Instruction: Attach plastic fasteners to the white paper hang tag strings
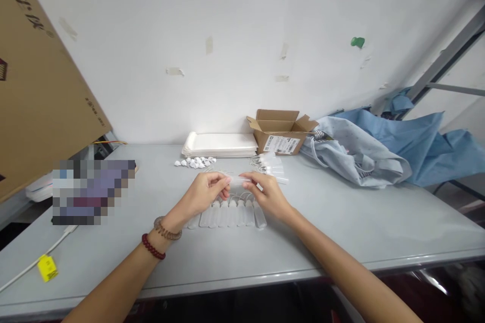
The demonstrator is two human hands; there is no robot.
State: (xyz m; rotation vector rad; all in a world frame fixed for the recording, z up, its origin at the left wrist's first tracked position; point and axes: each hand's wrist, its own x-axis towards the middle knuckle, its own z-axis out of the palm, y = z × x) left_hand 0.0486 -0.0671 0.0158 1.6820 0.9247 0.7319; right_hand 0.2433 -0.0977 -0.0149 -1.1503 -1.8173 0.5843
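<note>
A clear plastic tube [237, 181] is held level above the table between my two hands. My left hand [204, 193] pinches its left end, and my right hand [268, 196] grips the right end with thumb and fingers. Just below lies a row of several clear tubes [232, 216], side by side, with whitish tops and thin cords at their far ends. Beyond my left hand is a small heap of white pieces [195, 162]. More clear tubes with white ends and cords [273, 165] lie behind my right hand, partly hidden by it.
A stack of white padded envelopes [223, 144] and an open cardboard box [281, 133] stand against the wall. Light blue cloth bags [356, 154] lie at the right. A blurred-out device [91, 192] with a white cable sits left, beneath a large leaning carton [41, 81].
</note>
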